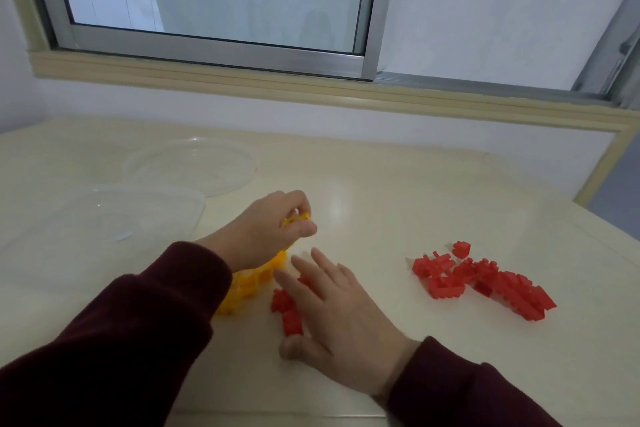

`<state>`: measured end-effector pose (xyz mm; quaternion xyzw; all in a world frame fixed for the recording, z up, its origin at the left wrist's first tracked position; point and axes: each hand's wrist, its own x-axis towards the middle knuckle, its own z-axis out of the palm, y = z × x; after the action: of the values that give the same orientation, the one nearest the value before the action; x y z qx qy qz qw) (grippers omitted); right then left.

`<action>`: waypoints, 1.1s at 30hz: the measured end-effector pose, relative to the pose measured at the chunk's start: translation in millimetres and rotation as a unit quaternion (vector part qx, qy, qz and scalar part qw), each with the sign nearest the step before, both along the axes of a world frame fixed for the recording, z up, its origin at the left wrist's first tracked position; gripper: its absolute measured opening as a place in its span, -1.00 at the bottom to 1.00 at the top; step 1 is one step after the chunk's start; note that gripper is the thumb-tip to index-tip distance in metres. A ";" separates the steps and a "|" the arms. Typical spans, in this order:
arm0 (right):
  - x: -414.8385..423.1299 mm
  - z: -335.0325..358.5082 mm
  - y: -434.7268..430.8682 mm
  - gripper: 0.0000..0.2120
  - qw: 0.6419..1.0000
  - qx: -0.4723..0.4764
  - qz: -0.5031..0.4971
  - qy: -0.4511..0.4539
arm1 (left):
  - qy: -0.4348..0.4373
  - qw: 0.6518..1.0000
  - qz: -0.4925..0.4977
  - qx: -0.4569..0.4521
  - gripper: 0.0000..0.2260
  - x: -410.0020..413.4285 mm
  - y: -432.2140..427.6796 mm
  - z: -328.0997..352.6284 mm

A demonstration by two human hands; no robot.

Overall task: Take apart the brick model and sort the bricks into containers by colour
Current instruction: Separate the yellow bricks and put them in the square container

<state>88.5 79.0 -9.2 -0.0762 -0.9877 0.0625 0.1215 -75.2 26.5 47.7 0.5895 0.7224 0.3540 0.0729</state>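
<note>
My left hand (268,229) is raised a little above the table, pinching a yellow brick (297,219) between thumb and fingers. Below its wrist lies a cluster of yellow bricks (251,282), partly hidden by my sleeve. My right hand (332,315) lies flat with fingers spread over a few red bricks (287,310) near the table's middle; it holds nothing. A larger pile of loose red bricks (485,282) sits to the right. Two clear plastic containers stand at the left: a nearer one (104,218) and a farther round one (190,166).
The cream table (381,201) meets a wall with a window sill (311,87) at the back. Its right edge (606,218) drops off beside the red pile.
</note>
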 end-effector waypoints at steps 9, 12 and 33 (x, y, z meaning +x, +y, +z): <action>-3.0 7.2 1.3 -0.65 0.999 0.024 -0.016 0.030 | 0.058 0.994 0.068 0.063 -0.81 1.0 -41.2 -27.7; 0.0 9.0 -3.0 -0.78 0.998 0.026 -0.025 0.043 | 0.090 0.992 0.065 0.064 -0.87 8.3 -43.4 -31.5; 93.5 19.4 88.4 -0.91 0.933 0.101 -0.318 0.134 | 0.282 0.959 0.024 -0.007 -0.79 33.7 -32.6 -51.8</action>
<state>182.0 167.4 10.2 -0.3647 -0.8873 -0.0699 0.2734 -41.5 -6.1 -4.0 0.6474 0.7300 0.1703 -0.1378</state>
